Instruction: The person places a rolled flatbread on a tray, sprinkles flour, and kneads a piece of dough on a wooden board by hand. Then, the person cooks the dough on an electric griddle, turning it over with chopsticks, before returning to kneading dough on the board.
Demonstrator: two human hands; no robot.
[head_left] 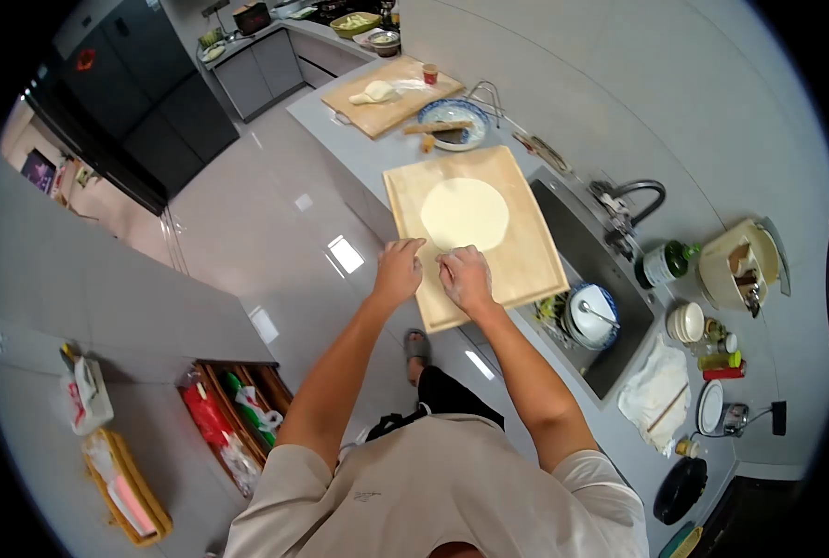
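Note:
A round, flat sheet of pale dough [466,214] lies on a wooden tray-like board [519,279] with a raised edge. My left hand [399,270] is at the board's left edge, its fingers curled together close to the dough. Over the board, by the dough's lower rim, my right hand [467,277] has its fingers bent in and pressed together. Whatever either hand holds, if anything, is hidden or too small to name. Whitish powder seems to cling to the right fingers.
The board overlaps the sink [610,367], which holds stacked dishes [593,316]. Behind it, a blue-rimmed plate [470,113] carries a wooden stick. A second board [391,110] has a dough lump [375,92] on it. The faucet [652,191] and a green bottle [661,265] stand right.

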